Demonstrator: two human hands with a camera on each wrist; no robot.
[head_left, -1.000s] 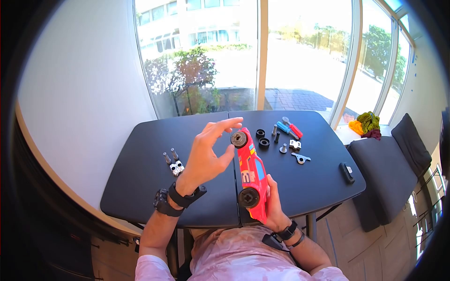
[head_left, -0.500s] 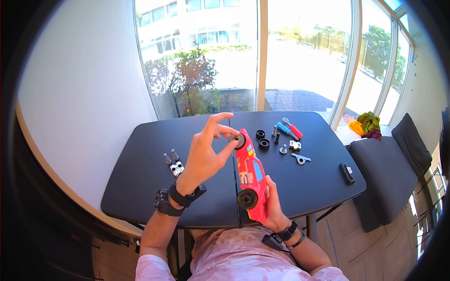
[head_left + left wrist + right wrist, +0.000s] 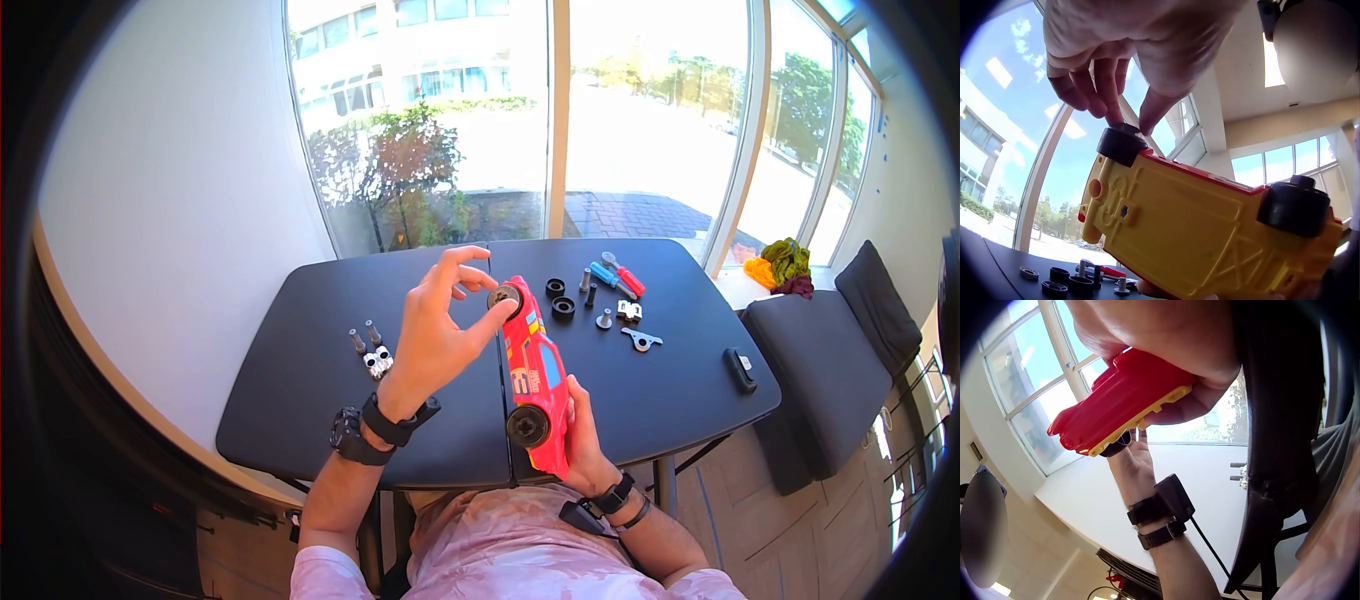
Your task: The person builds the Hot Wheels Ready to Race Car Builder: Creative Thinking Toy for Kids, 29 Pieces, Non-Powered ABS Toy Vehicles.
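My right hand (image 3: 590,447) grips the red toy car (image 3: 545,365) by its side, holding it tilted above the table with two dark wheels facing left. The thumb and a finger of my left hand (image 3: 432,335) pinch the hub of the far wheel (image 3: 505,299). In the left wrist view, these fingertips meet on a small dark knob (image 3: 1126,128) on top of that wheel (image 3: 1120,146); the car's yellow underside (image 3: 1172,225) shows. The nearer wheel (image 3: 528,426) is untouched. The right wrist view shows the right hand (image 3: 1166,337) around the red body (image 3: 1125,397).
Right of the car, the black table (image 3: 430,450) holds two black wheels (image 3: 563,307), grey bolts (image 3: 604,318), blue and red tools (image 3: 627,280), a white part (image 3: 629,309) and a grey bracket (image 3: 641,340). Silvery parts (image 3: 377,360) lie left; a black case (image 3: 740,370) lies far right.
My left fingers have closed from a spread pose beside the far wheel to a pinch on its hub. The car has shifted very slightly; my right hand still grips it.
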